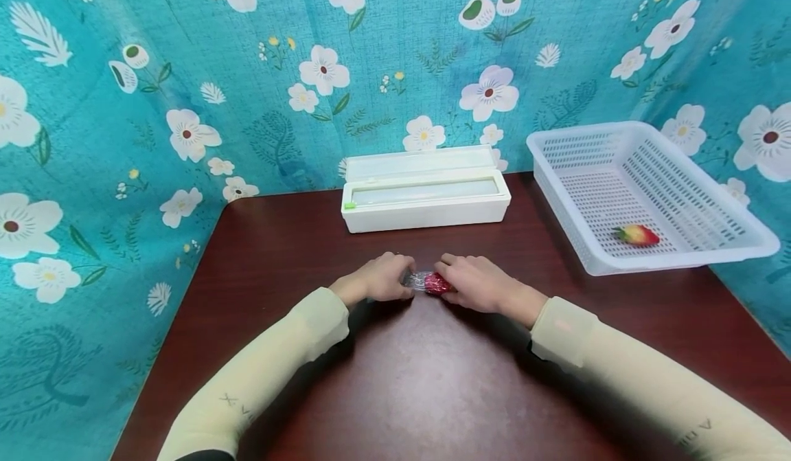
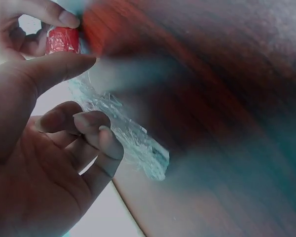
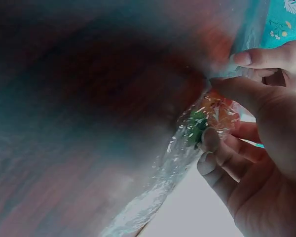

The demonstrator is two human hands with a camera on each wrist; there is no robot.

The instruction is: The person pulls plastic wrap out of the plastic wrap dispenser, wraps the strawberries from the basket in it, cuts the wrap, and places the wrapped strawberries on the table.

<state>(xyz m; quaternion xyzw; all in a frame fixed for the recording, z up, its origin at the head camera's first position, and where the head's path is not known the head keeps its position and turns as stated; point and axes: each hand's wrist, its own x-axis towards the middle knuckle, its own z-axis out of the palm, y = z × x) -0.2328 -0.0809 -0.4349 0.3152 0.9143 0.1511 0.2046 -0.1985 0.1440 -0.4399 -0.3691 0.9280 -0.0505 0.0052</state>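
Curled fingers of the left hand (image 1: 386, 277) pinch one end of clear plastic wrap (image 1: 418, 280). Next to them, over the dark table (image 1: 420, 392), is the wrapped strawberry (image 1: 437, 284), with a white box (image 1: 426, 215) behind. This fruit should handle as light, soft and easily bruised, slick through its cover; best taken gently round the sides, any firm pull kept to the loose ends. Thumb and fingers of the right hand (image 1: 480, 282) hold it closely. Farther right, a white basket (image 1: 673, 262) bears a bare strawberry (image 1: 643, 235).
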